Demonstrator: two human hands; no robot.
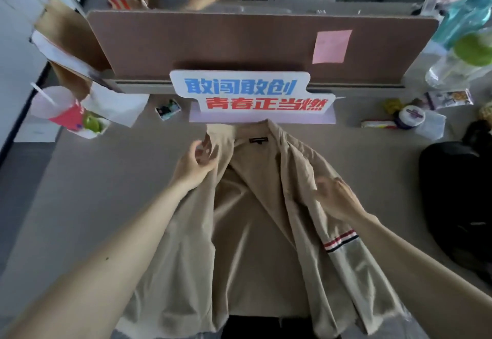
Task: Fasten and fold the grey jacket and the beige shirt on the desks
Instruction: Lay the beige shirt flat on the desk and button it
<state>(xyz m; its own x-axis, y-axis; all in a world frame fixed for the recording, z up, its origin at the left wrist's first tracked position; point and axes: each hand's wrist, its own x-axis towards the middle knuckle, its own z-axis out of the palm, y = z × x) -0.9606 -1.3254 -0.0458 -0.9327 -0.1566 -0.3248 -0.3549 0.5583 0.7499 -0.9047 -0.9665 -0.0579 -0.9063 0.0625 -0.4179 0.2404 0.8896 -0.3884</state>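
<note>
Grey surface (93, 179) carries the beige shirt (247, 219), open; brown partition (239, 43) behind. Left hand (195, 163) pinches its front edge. Right hand (335, 197) blurred, grip unclear.

beige shirt (239, 205), unbuttoned, spread on desk (80, 192)

An office: desk (93, 179) with brown partition (239, 43), sticky note (332, 46).

The beige shirt (253, 219) is soft woven cloth, matt and creased in long folds, with a dark woven label (258, 140) at the collar and a striped ribbon-like band (340, 240) stitched on one sleeve. The bench (106, 192) under it is smooth and matt. The partition (239, 40) behind looks like felted fabric, and the pink note (332, 46) on it is paper. The sign (250, 93) is smooth printed board. The cup (53, 101) is translucent plastic.
</note>
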